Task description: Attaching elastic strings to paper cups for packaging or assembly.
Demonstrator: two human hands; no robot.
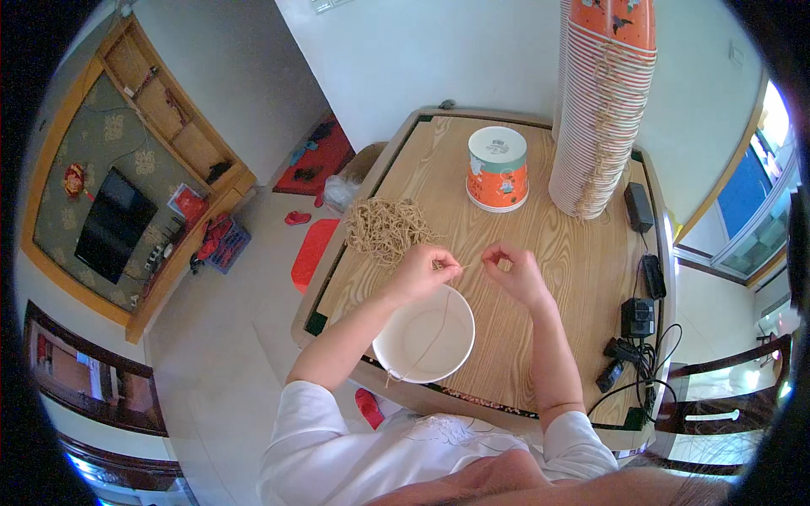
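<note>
A white paper bucket (462,352) stands open side up at the near edge of the table. A piece of twine (442,325) runs across its mouth from the near rim, where a short end hangs outside, up toward my left hand (429,271). That hand is closed in a pinch on the twine above the far rim. Just to its right, my right hand (516,273) is pinched too; whatever its fingertips hold is too small to make out. Beyond my left hand lies a loose heap of tan twine (388,228).
An orange and green paper bucket (499,181) sits upside down farther back. A tall stack of nested buckets (597,126), with twine hanging down its side, rises at the back right. Black power adapters (638,318) and tangled cables (648,375) line the right table edge.
</note>
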